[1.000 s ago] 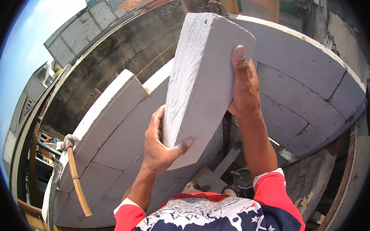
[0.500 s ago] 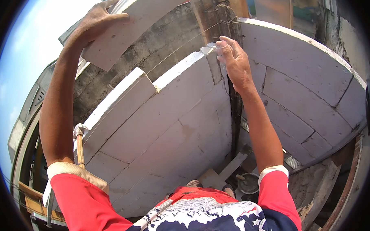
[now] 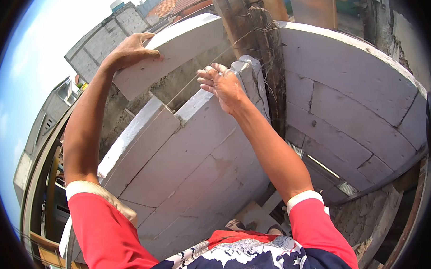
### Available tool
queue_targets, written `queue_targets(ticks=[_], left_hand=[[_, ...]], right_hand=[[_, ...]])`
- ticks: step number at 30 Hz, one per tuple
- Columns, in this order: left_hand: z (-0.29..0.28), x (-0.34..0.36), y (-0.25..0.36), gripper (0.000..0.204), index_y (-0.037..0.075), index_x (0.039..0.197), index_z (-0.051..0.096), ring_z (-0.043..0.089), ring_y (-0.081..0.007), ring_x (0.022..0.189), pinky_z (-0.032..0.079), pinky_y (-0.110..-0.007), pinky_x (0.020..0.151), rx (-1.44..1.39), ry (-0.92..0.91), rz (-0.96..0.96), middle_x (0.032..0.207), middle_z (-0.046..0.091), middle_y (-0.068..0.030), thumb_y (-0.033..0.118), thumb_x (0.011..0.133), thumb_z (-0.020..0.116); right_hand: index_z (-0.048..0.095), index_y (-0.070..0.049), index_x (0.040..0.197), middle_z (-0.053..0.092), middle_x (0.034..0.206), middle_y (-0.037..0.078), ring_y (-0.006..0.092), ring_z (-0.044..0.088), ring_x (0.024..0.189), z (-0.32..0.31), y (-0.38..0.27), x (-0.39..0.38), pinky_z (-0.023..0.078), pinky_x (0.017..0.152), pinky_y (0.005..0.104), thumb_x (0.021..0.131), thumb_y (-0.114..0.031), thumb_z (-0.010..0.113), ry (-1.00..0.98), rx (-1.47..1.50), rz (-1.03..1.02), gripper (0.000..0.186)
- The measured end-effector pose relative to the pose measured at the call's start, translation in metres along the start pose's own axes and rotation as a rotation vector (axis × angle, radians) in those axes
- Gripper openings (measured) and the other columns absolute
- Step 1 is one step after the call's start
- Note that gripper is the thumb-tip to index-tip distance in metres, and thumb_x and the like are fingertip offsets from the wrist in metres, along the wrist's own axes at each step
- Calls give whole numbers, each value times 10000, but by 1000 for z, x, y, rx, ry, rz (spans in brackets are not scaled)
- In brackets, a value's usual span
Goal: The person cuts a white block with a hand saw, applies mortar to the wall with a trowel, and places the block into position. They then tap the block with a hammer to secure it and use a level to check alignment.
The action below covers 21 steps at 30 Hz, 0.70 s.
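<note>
My left hand (image 3: 133, 52) grips the left end of a long pale lightweight concrete block (image 3: 184, 48), thumb on its near face and fingers over its top. The block sits tilted above the unfinished block wall (image 3: 173, 150), which has a stepped gap in its top edge. My right hand (image 3: 223, 89) is over that gap, fingers loosely bent and apart, beside a taut string line (image 3: 187, 84). It holds nothing I can see; whether it touches the string, I cannot tell. Just right of it stand upright pale block pieces (image 3: 254, 78) against the post.
A dark wooden post (image 3: 272, 71) with loose wire separates this wall from a finished block wall (image 3: 346, 77) on the right. Behind lies a rough grey wall (image 3: 175, 72). Planks and rubble (image 3: 365, 219) lie lower right; my feet are below.
The block and my left hand appear lower, with more of the block's top in view. My right hand has swung left from the post to the string. The hammer at the wall's left is now hidden.
</note>
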State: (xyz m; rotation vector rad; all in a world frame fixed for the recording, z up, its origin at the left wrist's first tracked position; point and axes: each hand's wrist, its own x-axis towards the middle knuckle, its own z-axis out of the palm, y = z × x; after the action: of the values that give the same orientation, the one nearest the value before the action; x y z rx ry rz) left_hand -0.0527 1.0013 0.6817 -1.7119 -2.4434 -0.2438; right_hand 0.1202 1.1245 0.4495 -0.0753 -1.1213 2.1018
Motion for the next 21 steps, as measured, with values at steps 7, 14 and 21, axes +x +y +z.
queue_targets(ticks=[7, 14, 21], left_hand=[[14, 12, -4, 885, 3, 1460, 581, 694, -288, 1129, 528, -382, 991, 84, -48, 65, 1308, 699, -206, 349, 668, 775], [44, 29, 9, 959, 5, 1422, 623, 741, -313, 1043, 585, -393, 902, 47, 2, 101, 1186, 740, -240, 471, 609, 826], [51, 36, 8, 905, 6, 1379, 656, 743, -302, 1002, 583, -394, 891, 19, -30, 134, 1158, 747, -226, 492, 634, 821]], right_hand=[[533, 21, 1326, 684, 1084, 144, 241, 697, 1012, 14, 0, -14, 606, 946, 387, 1105, -222, 523, -99, 181, -42, 328], [545, 19, 1292, 696, 1063, 140, 236, 705, 981, 15, -9, -15, 614, 924, 385, 1109, -238, 521, -76, 216, -118, 317], [537, 16, 1309, 701, 1056, 131, 214, 693, 976, 18, -9, -16, 611, 917, 385, 1107, -244, 531, -70, 229, -158, 329]])
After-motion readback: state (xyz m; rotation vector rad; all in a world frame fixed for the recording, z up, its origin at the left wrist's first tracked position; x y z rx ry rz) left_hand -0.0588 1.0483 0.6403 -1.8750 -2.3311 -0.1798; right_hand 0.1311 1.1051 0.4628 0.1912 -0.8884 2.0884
